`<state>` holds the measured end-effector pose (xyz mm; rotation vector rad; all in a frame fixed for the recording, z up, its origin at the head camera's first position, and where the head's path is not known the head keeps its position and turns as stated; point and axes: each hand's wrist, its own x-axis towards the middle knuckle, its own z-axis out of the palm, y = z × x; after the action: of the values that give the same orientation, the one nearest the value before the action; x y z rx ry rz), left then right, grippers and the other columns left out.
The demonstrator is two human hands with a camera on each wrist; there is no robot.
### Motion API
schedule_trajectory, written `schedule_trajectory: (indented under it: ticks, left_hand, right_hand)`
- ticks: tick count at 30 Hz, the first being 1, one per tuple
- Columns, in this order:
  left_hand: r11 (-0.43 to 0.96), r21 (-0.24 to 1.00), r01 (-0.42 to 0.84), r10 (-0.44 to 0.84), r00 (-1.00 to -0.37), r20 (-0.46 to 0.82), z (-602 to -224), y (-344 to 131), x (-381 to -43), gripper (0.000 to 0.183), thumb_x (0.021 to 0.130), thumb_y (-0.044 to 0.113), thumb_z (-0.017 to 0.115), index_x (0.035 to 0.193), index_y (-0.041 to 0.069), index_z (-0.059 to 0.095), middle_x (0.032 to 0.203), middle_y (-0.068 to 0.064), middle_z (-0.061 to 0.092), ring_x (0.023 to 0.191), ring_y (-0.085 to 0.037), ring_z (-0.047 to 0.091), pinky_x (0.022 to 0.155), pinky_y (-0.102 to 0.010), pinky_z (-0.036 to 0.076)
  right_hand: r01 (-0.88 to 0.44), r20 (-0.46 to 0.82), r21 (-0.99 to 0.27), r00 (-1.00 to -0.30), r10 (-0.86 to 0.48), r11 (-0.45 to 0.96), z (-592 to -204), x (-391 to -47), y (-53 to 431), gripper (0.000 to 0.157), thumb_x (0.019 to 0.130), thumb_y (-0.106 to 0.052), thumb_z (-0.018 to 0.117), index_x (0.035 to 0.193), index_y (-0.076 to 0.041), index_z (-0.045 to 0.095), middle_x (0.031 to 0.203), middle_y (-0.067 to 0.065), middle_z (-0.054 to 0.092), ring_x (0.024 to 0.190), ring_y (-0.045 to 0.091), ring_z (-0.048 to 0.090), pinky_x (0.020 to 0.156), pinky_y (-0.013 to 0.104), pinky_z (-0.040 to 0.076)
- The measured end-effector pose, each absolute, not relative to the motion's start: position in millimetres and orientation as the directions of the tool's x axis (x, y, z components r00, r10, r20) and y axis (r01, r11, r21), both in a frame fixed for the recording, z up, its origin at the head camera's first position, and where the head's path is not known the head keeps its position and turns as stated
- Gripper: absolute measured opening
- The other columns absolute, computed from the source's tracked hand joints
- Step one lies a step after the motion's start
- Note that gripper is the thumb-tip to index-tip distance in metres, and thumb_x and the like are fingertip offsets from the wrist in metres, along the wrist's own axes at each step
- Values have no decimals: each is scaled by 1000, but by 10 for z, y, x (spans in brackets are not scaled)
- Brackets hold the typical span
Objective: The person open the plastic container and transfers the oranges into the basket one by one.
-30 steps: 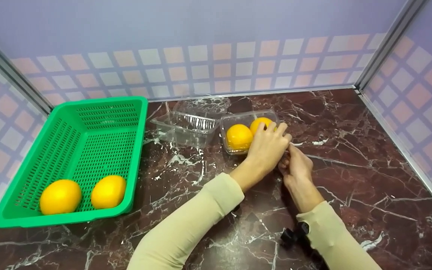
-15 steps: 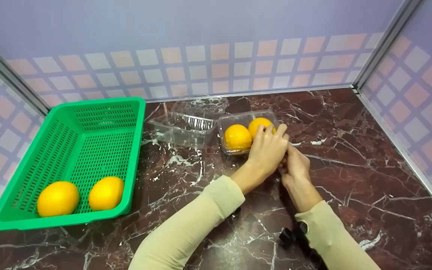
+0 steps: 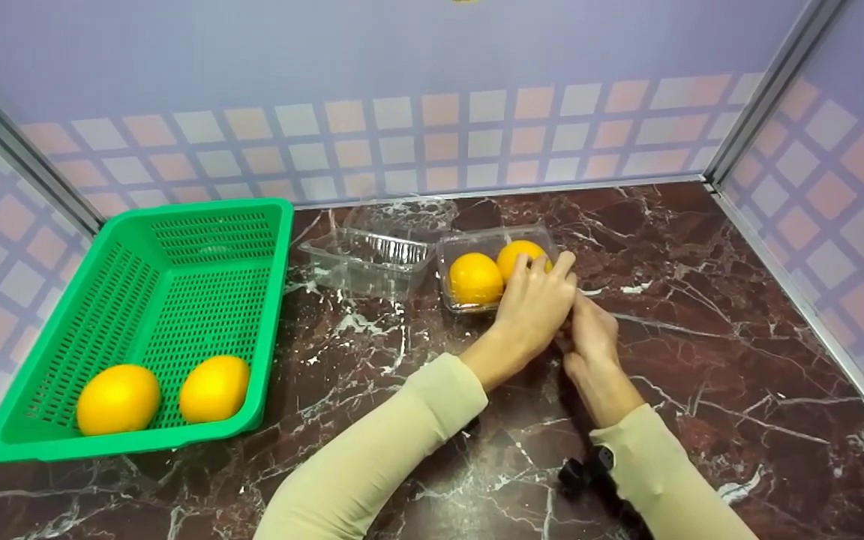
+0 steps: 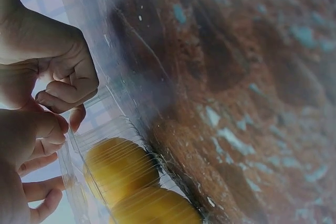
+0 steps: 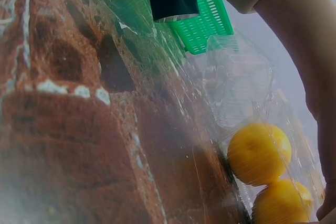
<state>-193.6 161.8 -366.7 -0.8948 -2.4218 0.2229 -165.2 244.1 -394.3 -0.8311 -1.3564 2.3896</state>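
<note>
Two oranges (image 3: 475,278) sit side by side in a clear plastic clamshell box (image 3: 469,307) on the table. My left hand (image 3: 535,301) lies over the right part of this box, its fingers spread across the top beside the farther orange (image 3: 520,257). Just right of it, my right hand (image 3: 595,328) is at the near right corner. In the left wrist view, the left hand (image 4: 31,161) pinches the plastic rim, and the right hand (image 4: 68,72) grips it close by with curled fingers. Ridged clear plastic covers the oranges there. The right fingertips are hidden in the head view.
An open clear plastic box (image 3: 394,262) stands left of the filled one, its lid (image 3: 402,214) raised behind. At the left, a green basket (image 3: 273,315) holds two oranges (image 3: 118,400). Patterned panels (image 3: 439,142) enclose the marbled table (image 3: 372,480). A black device (image 3: 578,476) is under the right sleeve.
Both hands stay at the same corner of the box, with only slight shifts. The head view has tilted a little, and a small yellow sliver now shows at its top edge.
</note>
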Motion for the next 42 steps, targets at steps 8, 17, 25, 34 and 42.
schedule_trajectory:
  ticks: [8,17,25,34,42]
  left_hand:
    - [772,-344,535,635,-615,468,-3597,1562,-1954,24,103,22,60,117,22,79,130,7,63,108,-13,68,91,-31,48]
    - [832,-137,537,526,-687,501,-3078,1425,-2175,33,99,13,67,132,20,68,140,1,63,130,-22,61,103,-36,50]
    - [801,-98,590,527,-619,583,-3153,1220,-2061,45,95,24,71,139,19,65,155,-6,56,149,-27,46,116,-41,44]
    - [809,52,585,510,-744,432,-3354,871,-1822,40,100,30,70,137,15,68,148,-9,62,141,-29,55,114,-46,47]
    - [829,72,555,499,-791,354,-3636,451,-1654,47,100,30,71,141,8,64,145,-13,63,138,-33,56,112,-49,49]
  right_hand:
    - [79,-363,-846,-809,462,-527,-3912,-1677,2407,42,102,-12,61,61,-17,62,51,-8,52,44,3,47,42,16,39]
    - [134,-409,-839,-795,448,-528,-3894,-1686,2385,25,95,-7,58,72,-10,51,56,-7,42,48,3,42,43,14,37]
    - [132,-413,-841,-783,465,-525,-3890,-1688,2403,14,94,-8,60,83,-8,52,56,-7,40,47,4,42,43,15,38]
    - [145,-431,-828,-783,449,-542,-3896,-1676,2454,10,95,-8,60,89,-5,54,59,-5,41,50,6,41,45,16,37]
    - [131,-442,-810,-777,448,-571,-3928,-1637,2520,20,95,-9,64,75,-11,63,58,-6,41,50,6,41,46,15,37]
